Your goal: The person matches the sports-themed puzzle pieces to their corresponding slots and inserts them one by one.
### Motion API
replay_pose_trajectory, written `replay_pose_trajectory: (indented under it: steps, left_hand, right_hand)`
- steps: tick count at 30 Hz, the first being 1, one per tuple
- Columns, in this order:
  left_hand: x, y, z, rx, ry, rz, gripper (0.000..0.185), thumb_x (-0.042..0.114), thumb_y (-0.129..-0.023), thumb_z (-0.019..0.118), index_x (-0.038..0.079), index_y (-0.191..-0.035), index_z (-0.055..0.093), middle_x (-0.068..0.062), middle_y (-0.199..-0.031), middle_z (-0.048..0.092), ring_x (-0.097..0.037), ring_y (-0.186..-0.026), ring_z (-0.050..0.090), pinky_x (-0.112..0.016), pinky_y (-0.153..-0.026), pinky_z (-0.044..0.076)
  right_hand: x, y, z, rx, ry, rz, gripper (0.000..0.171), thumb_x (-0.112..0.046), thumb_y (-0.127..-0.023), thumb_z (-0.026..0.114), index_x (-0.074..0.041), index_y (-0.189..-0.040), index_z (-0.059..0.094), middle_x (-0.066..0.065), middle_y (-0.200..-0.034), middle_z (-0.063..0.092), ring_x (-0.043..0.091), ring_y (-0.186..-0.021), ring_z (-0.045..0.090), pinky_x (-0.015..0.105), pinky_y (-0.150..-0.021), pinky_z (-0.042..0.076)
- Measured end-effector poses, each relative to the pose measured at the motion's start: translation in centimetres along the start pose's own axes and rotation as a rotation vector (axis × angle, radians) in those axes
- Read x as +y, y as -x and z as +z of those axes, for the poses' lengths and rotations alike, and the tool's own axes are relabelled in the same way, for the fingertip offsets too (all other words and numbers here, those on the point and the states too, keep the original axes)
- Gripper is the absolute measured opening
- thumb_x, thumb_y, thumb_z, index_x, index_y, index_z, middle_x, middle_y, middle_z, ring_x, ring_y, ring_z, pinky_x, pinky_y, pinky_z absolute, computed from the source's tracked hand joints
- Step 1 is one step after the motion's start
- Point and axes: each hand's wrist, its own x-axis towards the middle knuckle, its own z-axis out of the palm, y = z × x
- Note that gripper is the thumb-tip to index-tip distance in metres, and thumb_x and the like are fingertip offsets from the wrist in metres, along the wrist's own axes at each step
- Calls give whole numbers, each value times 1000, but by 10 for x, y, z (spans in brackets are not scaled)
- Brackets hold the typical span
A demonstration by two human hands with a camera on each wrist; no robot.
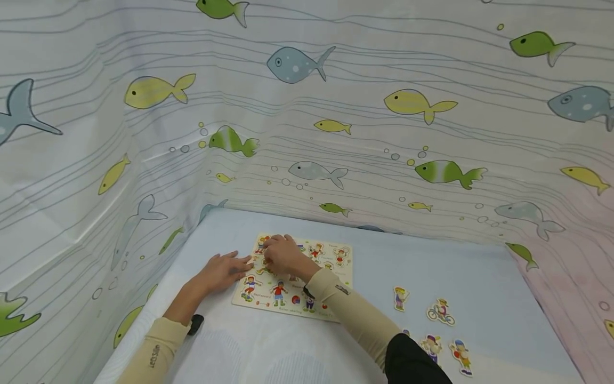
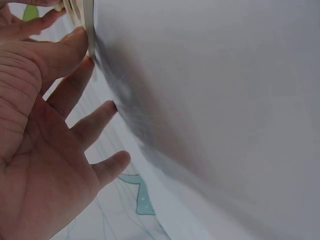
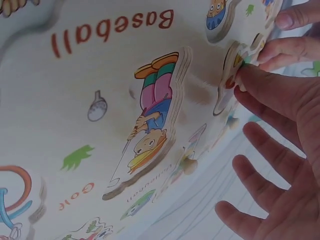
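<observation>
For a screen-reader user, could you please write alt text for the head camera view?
A person's right hand pinches a piece over a wooden sports puzzle board on a pale blue table, while the left hand rests flat at the board's left edge. Four loose figure pieces lie to the right; fish-print curtains surround.

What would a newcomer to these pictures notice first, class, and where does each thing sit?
The fish-print curtain walls in the pale blue table. At its middle lies a wooden puzzle board of sports figures; the right hand pinches a piece there and the left hand rests flat at its left edge. Loose pieces lie to the right.
</observation>
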Motion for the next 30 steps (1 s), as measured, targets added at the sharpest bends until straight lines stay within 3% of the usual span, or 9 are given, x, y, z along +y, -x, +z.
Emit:
replay_pose_trajectory:
  steps: [9,19,30]
  left_hand:
    - [3,0,-1,1,37,8,34,15,-92,69,13,-126,69,-6,-140,57,-51,-132,40,-79,-98,23]
    - [5,1,-5,9,17,5,36,16,-92,69,12,-127,68,-7,-139,57,-50,-132,41,-78,-97,24]
    - [2,2,-2,3,23,1,34,16,-92,69,13,-126,69,-7,-139,57,-50,-132,40,-78,-98,23]
  right_hand:
    - [-1,-1,0,-15,55,-35,14,-33,-96,65,-29,-91,77,-11,-136,56,16,-132,44,44,-109,36]
    - [-1,-1,0,10,42,-14,17,-34,-97,64,-28,-88,78,-9,-134,58,17,-129,47,45,-107,38]
    - [5,10,1,13,8,11,15,-39,-94,67,-28,-99,77,-7,-130,59,17,-126,48,40,-103,41]
